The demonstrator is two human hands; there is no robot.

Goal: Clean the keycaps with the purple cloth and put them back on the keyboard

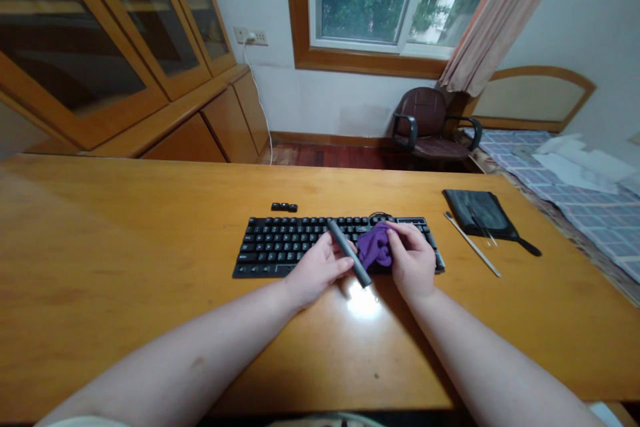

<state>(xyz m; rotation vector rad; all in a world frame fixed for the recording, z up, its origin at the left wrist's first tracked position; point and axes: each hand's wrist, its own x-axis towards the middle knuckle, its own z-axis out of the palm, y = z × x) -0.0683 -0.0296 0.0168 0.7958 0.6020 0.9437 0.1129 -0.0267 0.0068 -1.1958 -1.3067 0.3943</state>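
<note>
My left hand [323,268] grips a long dark grey bar [350,253], shaped like a space bar keycap, tilted with its lower end toward me. A crumpled purple cloth [375,245] is pinched in my right hand [413,260], just right of the bar. Both hands are over the front of a black keyboard [280,240] and hide part of its lower rows. Behind the keyboard's left half, a few small black keycaps [284,207] lie in a row.
To the right lie a black pouch [480,213] with a strap, a thin pale stick [473,245] with a dark tip, and a small wire tool [487,232]. All rest on the wooden table [125,267]. A chair [430,120] stands beyond it, with a bed [555,153] at the right.
</note>
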